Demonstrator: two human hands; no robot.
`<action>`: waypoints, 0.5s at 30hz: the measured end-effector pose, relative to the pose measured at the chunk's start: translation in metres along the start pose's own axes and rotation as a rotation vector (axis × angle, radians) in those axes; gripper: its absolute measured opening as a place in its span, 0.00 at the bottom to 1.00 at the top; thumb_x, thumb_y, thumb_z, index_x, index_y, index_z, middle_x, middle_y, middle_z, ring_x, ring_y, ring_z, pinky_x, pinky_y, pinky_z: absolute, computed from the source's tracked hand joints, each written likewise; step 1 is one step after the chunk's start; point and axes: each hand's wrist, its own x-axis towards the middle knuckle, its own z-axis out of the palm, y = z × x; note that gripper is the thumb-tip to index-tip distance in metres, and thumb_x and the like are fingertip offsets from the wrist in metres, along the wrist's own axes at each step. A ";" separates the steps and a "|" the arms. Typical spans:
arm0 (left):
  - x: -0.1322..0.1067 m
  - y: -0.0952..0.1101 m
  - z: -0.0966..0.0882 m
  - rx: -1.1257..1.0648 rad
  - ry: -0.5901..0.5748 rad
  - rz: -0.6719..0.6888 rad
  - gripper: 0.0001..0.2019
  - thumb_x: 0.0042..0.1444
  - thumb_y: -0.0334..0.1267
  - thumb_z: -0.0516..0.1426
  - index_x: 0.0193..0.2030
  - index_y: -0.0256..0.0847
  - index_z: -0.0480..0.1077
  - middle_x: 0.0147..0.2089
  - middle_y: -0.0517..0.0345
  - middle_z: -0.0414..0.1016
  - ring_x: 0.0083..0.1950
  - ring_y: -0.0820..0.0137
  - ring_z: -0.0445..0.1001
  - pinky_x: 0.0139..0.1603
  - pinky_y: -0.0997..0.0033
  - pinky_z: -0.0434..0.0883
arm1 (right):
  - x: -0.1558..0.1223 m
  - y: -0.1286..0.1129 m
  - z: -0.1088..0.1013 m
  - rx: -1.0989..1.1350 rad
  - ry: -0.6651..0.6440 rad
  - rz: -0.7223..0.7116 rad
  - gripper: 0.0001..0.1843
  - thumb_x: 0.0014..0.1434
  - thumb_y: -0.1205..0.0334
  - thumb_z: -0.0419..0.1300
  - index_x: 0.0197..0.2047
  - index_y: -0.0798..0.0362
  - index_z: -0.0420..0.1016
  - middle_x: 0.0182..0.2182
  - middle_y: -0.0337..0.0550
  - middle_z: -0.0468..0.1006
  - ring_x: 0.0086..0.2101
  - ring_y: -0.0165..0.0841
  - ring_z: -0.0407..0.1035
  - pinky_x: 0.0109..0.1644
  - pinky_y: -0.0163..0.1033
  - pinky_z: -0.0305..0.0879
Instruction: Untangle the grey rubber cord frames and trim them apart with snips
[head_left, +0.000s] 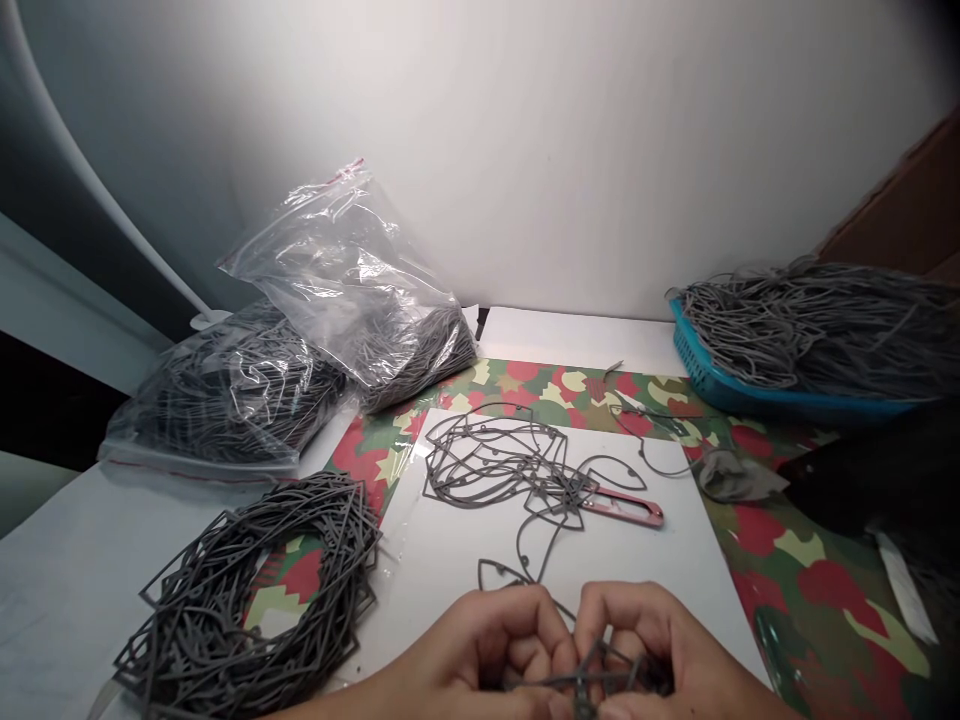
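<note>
While curled hands pinch grey strips, a white wall rises behind patterned sheeting

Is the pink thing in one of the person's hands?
No, the pink thing lies on the white sheet, apart from the left hand and right hand, which hold gray strips.

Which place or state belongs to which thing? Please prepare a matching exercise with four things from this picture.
Things:
1. Basket
2. Ring-shaped pile
3. Pink slotted object
4. Left hand and right hand

Places or states:
A. Lying on the white sheet
B. Holding grey strips at the bottom edge
C. At the left, nearer than the plastic bags
D. Blue, at the far right

Pairs: 1-D, 2-C, 3-A, 4-B
</note>
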 end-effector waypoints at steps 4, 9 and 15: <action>0.001 -0.003 0.000 -0.063 -0.010 -0.001 0.24 0.48 0.54 0.68 0.30 0.40 0.61 0.26 0.67 0.56 0.26 0.77 0.47 0.27 0.72 0.43 | 0.000 0.001 -0.001 -0.021 0.018 0.043 0.27 0.40 0.45 0.75 0.32 0.55 0.69 0.22 0.33 0.67 0.20 0.21 0.51 0.23 0.29 0.42; 0.002 -0.004 0.001 -0.087 -0.001 -0.016 0.21 0.49 0.50 0.68 0.30 0.40 0.62 0.25 0.67 0.57 0.25 0.78 0.47 0.26 0.73 0.42 | 0.002 0.001 -0.001 -0.022 0.025 0.056 0.26 0.40 0.46 0.75 0.32 0.54 0.69 0.21 0.32 0.65 0.20 0.21 0.50 0.23 0.29 0.40; 0.001 -0.004 0.000 -0.077 0.010 0.003 0.20 0.49 0.49 0.68 0.31 0.40 0.62 0.26 0.67 0.57 0.25 0.77 0.47 0.26 0.73 0.43 | 0.002 0.002 -0.004 -0.008 -0.022 0.017 0.23 0.46 0.49 0.74 0.32 0.54 0.69 0.18 0.29 0.61 0.18 0.19 0.47 0.22 0.29 0.39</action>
